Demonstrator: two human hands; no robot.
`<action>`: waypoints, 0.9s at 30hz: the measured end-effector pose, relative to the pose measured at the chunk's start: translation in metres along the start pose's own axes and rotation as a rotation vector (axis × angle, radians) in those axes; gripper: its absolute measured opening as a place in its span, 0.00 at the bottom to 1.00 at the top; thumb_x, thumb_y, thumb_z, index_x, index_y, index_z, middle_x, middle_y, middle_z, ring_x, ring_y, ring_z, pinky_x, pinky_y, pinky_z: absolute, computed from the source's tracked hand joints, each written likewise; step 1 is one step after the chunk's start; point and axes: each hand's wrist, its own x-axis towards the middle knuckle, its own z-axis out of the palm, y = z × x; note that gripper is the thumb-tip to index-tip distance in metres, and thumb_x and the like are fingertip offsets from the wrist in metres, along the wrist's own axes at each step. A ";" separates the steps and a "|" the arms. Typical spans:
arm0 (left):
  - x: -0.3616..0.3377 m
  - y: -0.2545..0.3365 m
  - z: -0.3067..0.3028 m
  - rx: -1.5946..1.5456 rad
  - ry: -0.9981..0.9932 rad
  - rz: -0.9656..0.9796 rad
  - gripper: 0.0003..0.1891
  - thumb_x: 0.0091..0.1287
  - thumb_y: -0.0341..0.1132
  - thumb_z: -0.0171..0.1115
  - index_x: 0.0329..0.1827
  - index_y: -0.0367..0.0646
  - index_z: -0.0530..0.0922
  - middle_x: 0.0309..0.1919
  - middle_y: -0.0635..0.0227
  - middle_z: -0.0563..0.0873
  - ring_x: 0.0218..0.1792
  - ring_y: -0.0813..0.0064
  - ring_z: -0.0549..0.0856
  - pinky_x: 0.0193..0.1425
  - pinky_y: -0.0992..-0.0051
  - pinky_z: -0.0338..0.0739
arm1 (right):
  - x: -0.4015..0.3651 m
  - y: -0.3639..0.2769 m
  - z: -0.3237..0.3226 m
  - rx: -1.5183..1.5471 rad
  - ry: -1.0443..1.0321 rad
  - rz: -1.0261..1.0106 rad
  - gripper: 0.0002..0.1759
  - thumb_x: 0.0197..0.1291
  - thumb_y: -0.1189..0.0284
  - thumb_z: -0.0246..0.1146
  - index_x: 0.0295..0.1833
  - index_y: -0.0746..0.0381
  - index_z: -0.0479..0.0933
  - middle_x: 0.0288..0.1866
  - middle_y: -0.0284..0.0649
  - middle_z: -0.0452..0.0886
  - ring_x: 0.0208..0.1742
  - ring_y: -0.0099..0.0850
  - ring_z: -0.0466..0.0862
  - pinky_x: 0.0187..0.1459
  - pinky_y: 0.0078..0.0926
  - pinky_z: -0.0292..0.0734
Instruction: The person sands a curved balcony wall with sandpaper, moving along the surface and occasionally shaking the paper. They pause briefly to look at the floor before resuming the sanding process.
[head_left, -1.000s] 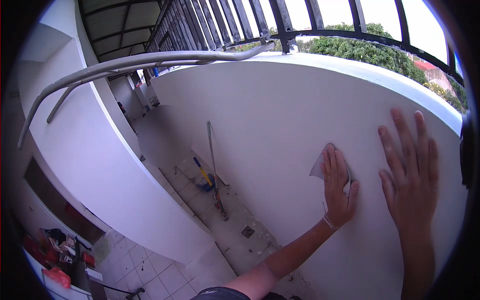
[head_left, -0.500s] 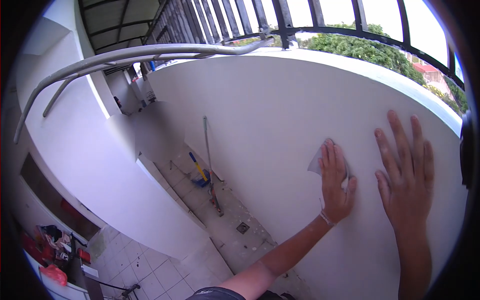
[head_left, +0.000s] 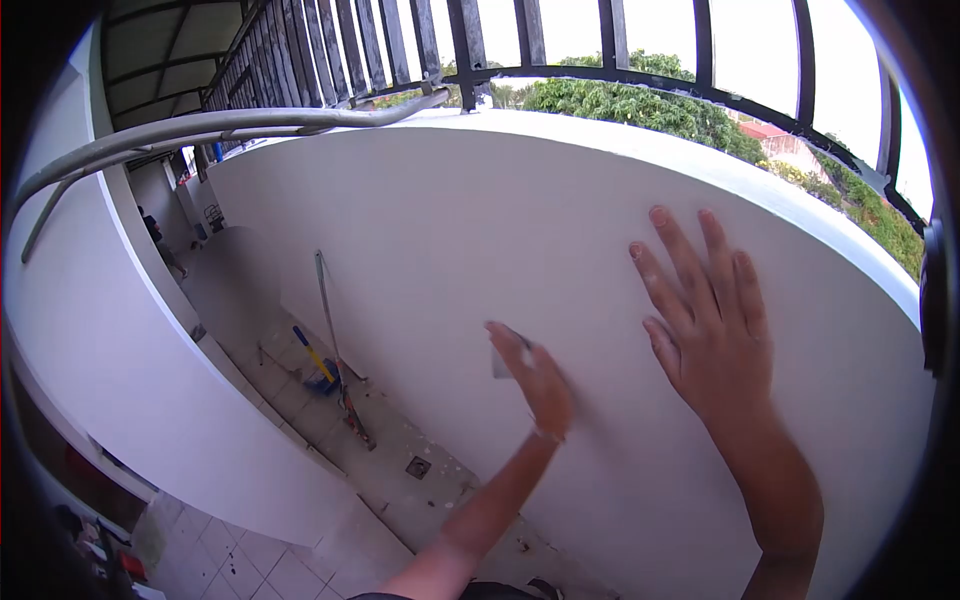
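A small grey sheet, which looks like sandpaper [head_left: 501,366], lies against the white wall [head_left: 430,220]. My left hand [head_left: 543,388] presses it there, fingers together and pointing up and left; part of the sheet is hidden beneath the hand. To the right and higher up, my right hand [head_left: 718,325] rests flat on the same wall with its fingers spread, holding nothing. Whitish dust shows on its fingertips.
Dark railing bars [head_left: 610,40] top the wall. A grey metal pipe [head_left: 200,125] crosses at upper left. Below stand a long-handled tool [head_left: 326,300] and a blue dustpan [head_left: 322,383], near a floor drain [head_left: 418,467]. A second white wall [head_left: 150,350] rises at left.
My left hand has slid leftward along the wall with the sheet and is now turned more to the left. The camera view has shifted right; the right hand stays spread against the wall.
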 end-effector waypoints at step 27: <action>0.092 0.100 0.023 0.193 -0.225 0.625 0.38 0.79 0.54 0.40 0.80 0.31 0.48 0.82 0.49 0.45 0.82 0.50 0.41 0.82 0.54 0.37 | -0.001 0.001 0.002 -0.033 0.009 -0.003 0.40 0.59 0.50 0.64 0.77 0.41 0.63 0.84 0.27 0.53 0.84 0.36 0.51 0.81 0.42 0.35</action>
